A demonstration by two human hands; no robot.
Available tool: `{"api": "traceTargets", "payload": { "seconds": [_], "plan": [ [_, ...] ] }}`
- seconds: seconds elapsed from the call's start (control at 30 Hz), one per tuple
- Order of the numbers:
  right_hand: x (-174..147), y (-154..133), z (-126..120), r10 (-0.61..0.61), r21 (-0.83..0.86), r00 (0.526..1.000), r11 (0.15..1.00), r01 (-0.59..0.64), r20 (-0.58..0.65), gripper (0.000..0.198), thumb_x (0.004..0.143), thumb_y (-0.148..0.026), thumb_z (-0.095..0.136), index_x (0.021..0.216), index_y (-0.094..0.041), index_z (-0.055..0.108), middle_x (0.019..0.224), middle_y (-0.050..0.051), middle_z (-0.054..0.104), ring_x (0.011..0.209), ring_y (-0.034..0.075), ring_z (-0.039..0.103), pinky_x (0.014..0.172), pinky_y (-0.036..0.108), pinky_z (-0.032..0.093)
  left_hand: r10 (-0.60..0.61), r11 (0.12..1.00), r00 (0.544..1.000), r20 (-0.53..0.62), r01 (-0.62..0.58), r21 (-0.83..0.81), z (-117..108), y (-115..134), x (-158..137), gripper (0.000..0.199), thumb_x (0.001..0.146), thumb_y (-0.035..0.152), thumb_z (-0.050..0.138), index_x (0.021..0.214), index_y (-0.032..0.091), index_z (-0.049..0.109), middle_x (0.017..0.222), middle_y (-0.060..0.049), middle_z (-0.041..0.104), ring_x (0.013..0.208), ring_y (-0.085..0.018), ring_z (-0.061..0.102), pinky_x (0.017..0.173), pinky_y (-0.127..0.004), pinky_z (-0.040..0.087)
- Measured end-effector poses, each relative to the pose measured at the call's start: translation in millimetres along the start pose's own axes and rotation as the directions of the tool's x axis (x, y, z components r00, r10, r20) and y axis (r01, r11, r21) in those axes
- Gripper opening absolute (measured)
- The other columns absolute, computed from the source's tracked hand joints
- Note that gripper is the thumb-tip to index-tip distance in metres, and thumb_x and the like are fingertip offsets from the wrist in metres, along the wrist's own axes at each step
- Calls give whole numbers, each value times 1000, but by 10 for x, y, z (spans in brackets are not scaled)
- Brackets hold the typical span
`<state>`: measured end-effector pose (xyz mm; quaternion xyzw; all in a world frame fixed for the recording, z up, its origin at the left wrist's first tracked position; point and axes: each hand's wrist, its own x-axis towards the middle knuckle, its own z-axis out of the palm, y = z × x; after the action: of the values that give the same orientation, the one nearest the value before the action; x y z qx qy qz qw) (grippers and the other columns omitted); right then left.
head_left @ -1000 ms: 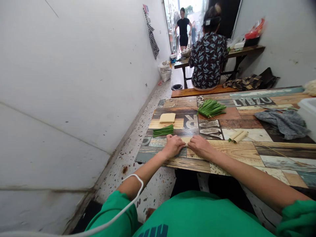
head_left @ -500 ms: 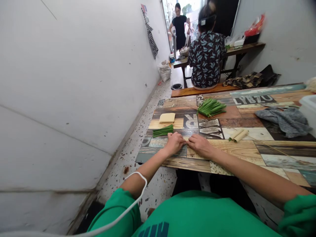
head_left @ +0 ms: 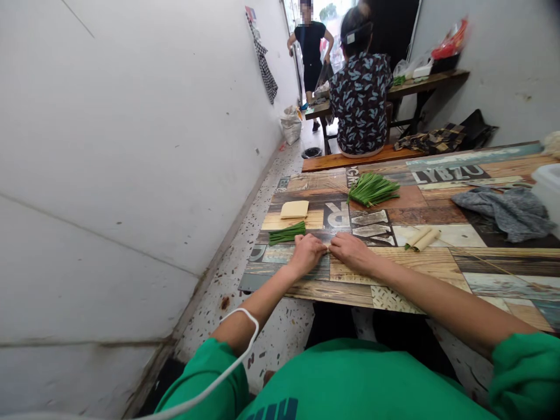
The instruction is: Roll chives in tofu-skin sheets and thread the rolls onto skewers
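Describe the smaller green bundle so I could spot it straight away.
On the wood-patterned table, look near its left end, just beyond the left hand. There, in front of the stack of pale sheets, lies the small bundle of green stalks. It is shorter and neater than the larger, fanned-out bunch farther right.

We see daylight overexposing the doorway toward one o'clock, soft light on the wall at nine, shadow under the table at five, a blurred red bag at two, and wide-angle stretching near the edges.
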<state>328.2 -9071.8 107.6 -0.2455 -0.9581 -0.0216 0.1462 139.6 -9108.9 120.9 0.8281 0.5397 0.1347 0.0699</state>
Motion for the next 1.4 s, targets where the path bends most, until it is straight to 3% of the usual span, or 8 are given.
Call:
{"api": "traceTargets", "payload": {
  "seconds": [0.2,0.33,0.57,0.7,0.87,1.0,1.2,1.4],
  "plan": [
    [98,201,55,12,159,999,987,-17,34,31,96,-24,49,77,-16,72,77,6,60,75,16,46,68,29,31,31,992,998,-62,-23,127,46,78,25,22,96,27,52,90,21,72,88,-6,71,90,-21,55,82,-38,30],
    [95,237,80,76,230,997,970,-78,17,26,94,-21,51,82,-16,73,81,6,62,76,15,50,69,26,33,101,979,987,-127,-75,190,159,56,11,22,98,29,50,90,20,69,83,-4,69,84,-17,55,85,-36,33],
    [15,32,18,202,28,971,979,-200,-131,25,95,-24,49,86,-14,70,87,9,63,83,18,52,74,29,37,164,961,982,-93,-138,238,210,-49,92,25,97,31,51,87,18,68,83,-4,67,80,-17,54,71,-29,34],
    [-607,258,-250,333,-11,901,937,-349,-277,24,94,-21,47,91,-16,70,91,11,66,84,21,54,75,32,39,125,967,988,-89,-101,233,220,-62,100,29,97,34,51,83,17,69,87,-6,66,77,-16,54,68,-29,34],
    [-1988,869,-502,629,-147,709,706,-693,-320,21,87,-25,52,84,-14,70,87,17,65,74,25,54,68,38,38,114,975,990,-85,-95,200,239,-58,118,31,98,32,48,85,16,71,86,-8,66,78,-17,54,71,-29,36],
    [-2481,1094,-491,656,-32,688,716,-697,-312,32,92,-39,48,78,-19,68,82,16,64,73,24,56,66,38,40,82,985,992,-93,-66,157,248,-7,127,35,98,33,47,81,16,72,83,-9,65,78,-18,55,71,-30,37],
    [-2199,764,-597,620,113,685,767,-631,-383,34,93,-43,41,84,-22,65,86,11,66,77,24,61,69,38,47,24,974,997,-80,-6,227,260,90,140,36,97,31,45,78,15,71,81,-10,65,77,-18,55,70,-30,38],
    [-1738,92,-694,569,255,745,823,-508,-350,26,92,-37,46,91,-22,68,88,8,68,82,22,64,76,36,50,-2,978,999,-50,13,208,254,133,158,39,97,28,42,77,13,71,80,-11,66,78,-20,56,72,-32,40]
  ]
}}
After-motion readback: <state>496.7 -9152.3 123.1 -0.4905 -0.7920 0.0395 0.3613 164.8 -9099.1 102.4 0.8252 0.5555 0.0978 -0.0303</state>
